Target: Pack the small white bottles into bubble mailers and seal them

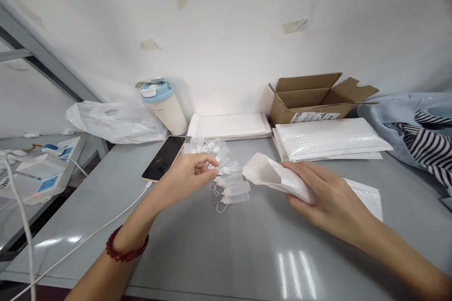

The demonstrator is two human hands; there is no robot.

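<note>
My right hand [314, 183] is wrapped round a white padded mailer [263, 171], whose mouth gapes toward the left. Small translucent dropper bottles [236, 189] with white caps and thin loops lie in a loose pile at the middle of the table. Over the left side of that pile is my left hand [192, 174], its thumb and forefinger curved with a small gap between their tips. Nothing shows between those fingers, and the hand hides some of the bottles. Another white mailer [367, 197] lies flat, partly behind my right hand.
A phone [164, 157] on a white cable [106, 230] lies left of the bottles. Behind stand a cup with a blue lid [165, 106], a plastic bag [116, 122], stacked white envelopes [229, 124], padded mailers [328, 138] and a cardboard box [310, 96]. Striped cloth [423, 141] sits at right.
</note>
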